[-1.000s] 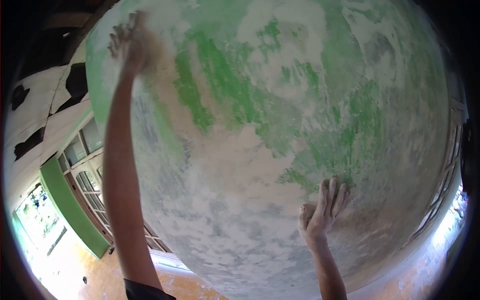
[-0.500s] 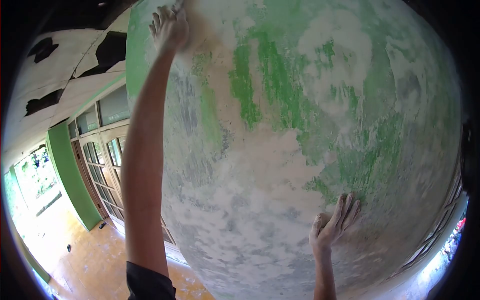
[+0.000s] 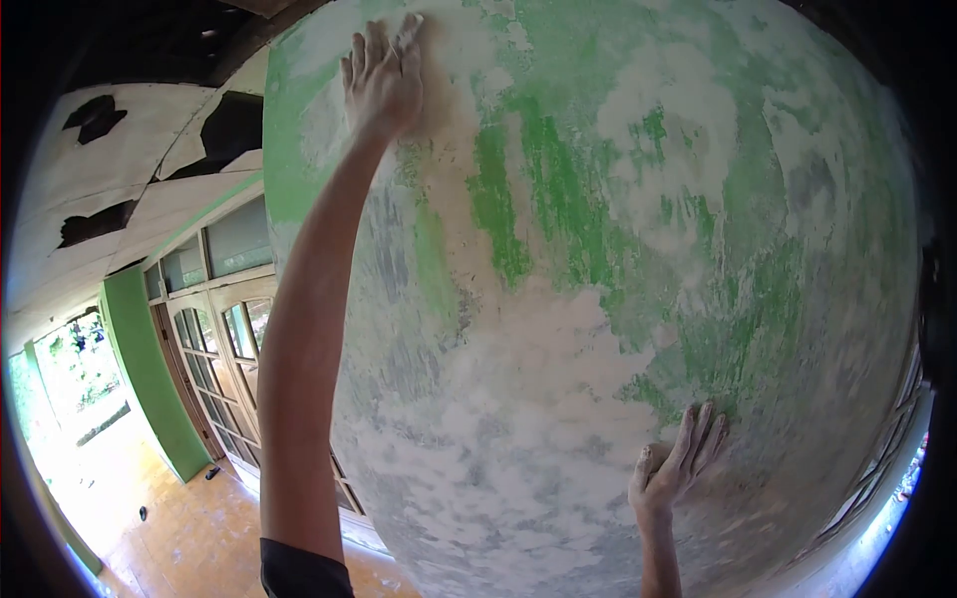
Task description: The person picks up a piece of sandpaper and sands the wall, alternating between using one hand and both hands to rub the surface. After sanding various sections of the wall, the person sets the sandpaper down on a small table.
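In the head view, the wall [image 3: 538,349] in front of me has patchy green paint, whitish filler and grey areas. My left hand [image 3: 387,85] lies against its upper left part, arm raised, fingers stretched out and dusted white. A small pale bit shows by its fingertips; whether anything lies under the palm is hidden. Lower on the right, my right hand [image 3: 681,458] rests on the wall with its fingers extended and thumb apart, below a green patch [image 3: 733,349]. White dust covers this hand too, and no object shows in it.
To the left stand a glazed double door [image 3: 214,344] and a green pillar [image 3: 150,369]. Above them, the ceiling [image 3: 159,130] has broken dark holes. Dark footwear [image 3: 212,472] lies on the orange floor [image 3: 189,528]. At far right is a window frame [image 3: 877,468].
My left hand has slid to the right along the upper wall. The whole view has shifted slightly, moving the wall lower in it. My right hand stays at the same spot on the wall.
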Demonstrator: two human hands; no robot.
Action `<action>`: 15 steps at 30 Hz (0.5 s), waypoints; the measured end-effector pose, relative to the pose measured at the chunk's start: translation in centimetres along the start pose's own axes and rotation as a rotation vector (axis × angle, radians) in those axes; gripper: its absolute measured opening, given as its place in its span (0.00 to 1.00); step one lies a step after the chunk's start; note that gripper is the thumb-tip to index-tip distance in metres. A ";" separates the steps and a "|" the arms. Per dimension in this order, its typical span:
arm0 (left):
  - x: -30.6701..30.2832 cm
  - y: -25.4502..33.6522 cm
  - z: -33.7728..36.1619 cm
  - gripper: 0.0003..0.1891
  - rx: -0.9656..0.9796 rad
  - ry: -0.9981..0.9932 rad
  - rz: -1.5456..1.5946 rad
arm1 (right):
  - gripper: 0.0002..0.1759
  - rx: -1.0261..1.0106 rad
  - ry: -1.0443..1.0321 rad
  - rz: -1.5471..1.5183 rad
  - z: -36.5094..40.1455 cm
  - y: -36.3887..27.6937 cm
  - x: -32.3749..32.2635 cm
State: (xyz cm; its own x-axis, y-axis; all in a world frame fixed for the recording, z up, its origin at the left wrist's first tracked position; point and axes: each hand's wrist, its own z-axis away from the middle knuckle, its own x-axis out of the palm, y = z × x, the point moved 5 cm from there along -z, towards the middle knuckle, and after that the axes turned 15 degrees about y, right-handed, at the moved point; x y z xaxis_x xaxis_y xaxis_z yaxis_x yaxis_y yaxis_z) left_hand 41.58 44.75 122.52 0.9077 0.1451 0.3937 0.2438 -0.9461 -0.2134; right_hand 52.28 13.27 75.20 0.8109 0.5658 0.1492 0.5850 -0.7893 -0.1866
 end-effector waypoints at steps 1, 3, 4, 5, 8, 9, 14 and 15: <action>0.9 -0.9 -1.5 0.28 -0.051 0.031 -0.019 | 0.39 -0.002 0.000 0.002 0.0 0.0 0.0; 1.1 -1.2 -2.4 0.28 -0.105 0.066 -0.036 | 0.40 0.010 0.010 -0.044 0.0 0.1 0.0; 1.3 -1.1 -2.6 0.29 -0.133 0.070 -0.072 | 0.40 0.010 0.011 -0.042 -0.1 0.2 0.0; 1.4 -0.9 -2.5 0.29 -0.158 0.070 -0.109 | 0.40 0.016 0.007 -0.037 0.0 0.1 0.0; 1.0 0.3 -0.1 0.29 -0.079 0.094 -0.055 | 0.40 0.012 0.010 -0.027 0.1 0.2 0.1; 0.2 1.2 1.1 0.29 -0.076 0.091 -0.060 | 0.40 0.008 0.006 -0.022 0.2 0.2 0.1; -0.1 1.1 1.7 0.30 0.082 0.065 0.008 | 0.41 0.008 0.011 -0.017 0.1 0.2 0.3; 2.4 -1.1 0.1 0.31 0.123 0.070 -0.104 | 0.41 0.009 0.019 -0.019 0.2 0.1 0.2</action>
State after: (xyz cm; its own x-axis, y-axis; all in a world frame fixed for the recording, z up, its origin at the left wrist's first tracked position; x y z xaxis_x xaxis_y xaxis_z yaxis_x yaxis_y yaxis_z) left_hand 43.54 46.15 123.61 0.8505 0.2162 0.4795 0.3793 -0.8837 -0.2744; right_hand 52.52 13.35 75.00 0.7993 0.5760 0.1712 0.6005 -0.7761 -0.1925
